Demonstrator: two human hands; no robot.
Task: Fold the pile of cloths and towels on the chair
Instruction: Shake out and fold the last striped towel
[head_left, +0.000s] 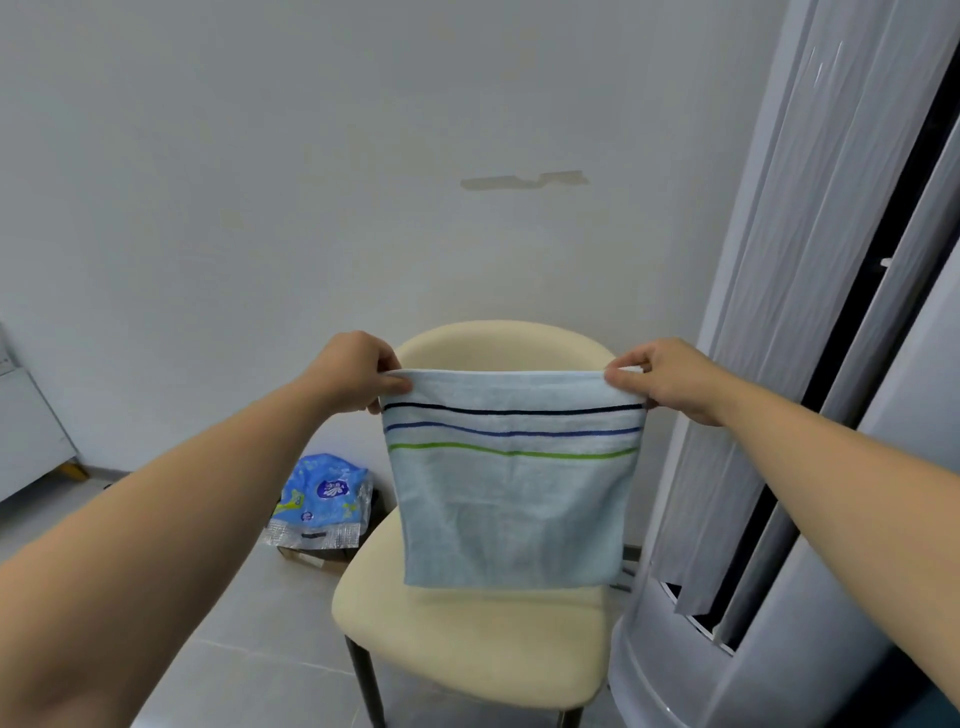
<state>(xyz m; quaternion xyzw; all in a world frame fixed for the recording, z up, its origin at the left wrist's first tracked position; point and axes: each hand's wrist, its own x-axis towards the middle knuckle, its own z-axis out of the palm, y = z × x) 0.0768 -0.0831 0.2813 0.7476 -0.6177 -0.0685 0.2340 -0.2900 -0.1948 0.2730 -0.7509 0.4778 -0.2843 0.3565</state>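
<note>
A: Step?
B: Mid-fold, 1 item. A light blue towel (511, 499) with 3 stripes hangs flat in the air above the seat of the cream chair (467, 639), in front of the backrest. It looks clear of the seat.
A: Grips?
B: Left grip (358, 371) is clamped on the top left corner, thumb against fingers. Right grip (660, 376) does the same on the top right corner. The top edge is taut between them.
A: Folded yet?
B: The top edge looks doubled, so probably halved once. Can't be sure.
A: Next?
B: My guess: bring the 2 corners together, line up the edges, then lay it on the seat. Neither pinch can loosen, or a corner drops.
A: Other stuff?
B: Blue plastic pack (322, 499) on the floor left of the chair, tall grey unit (779, 623) on the right. No other cloths visible.
</note>
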